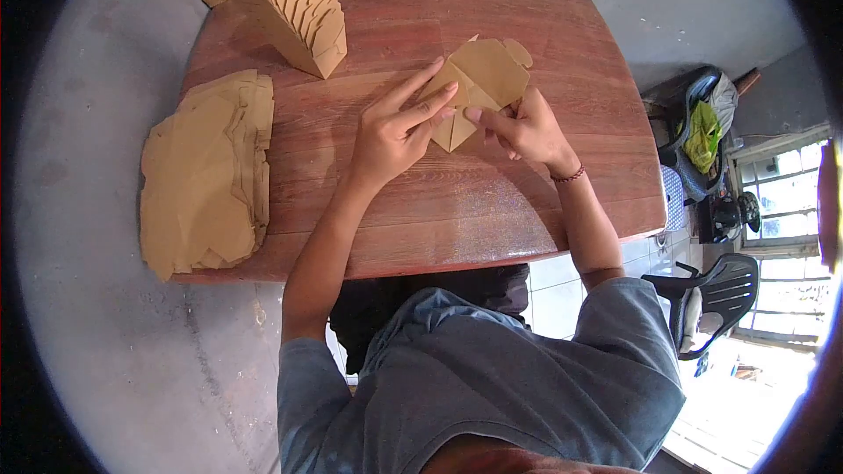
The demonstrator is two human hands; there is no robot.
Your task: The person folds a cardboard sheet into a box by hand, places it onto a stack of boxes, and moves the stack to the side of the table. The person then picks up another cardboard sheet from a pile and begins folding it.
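Note:
A partly folded brown cardboard piece is held above the middle of the wooden table, its broad flap standing up at the upper right. My left hand holds its left side, fingers stretched along the cardboard and the thumb near the fold. My right hand grips the lower right side, with the thumb pressed on the folded part and the other fingers curled beneath. Both thumbs are close together near the piece's lower point. The undersides of the cardboard and some fingertips are hidden.
A stack of flat cardboard pieces lies at the table's left edge. Behind it stands a cardboard holder filled with several folded pieces. The wooden table meets walls at left and back. A black chair is at the right.

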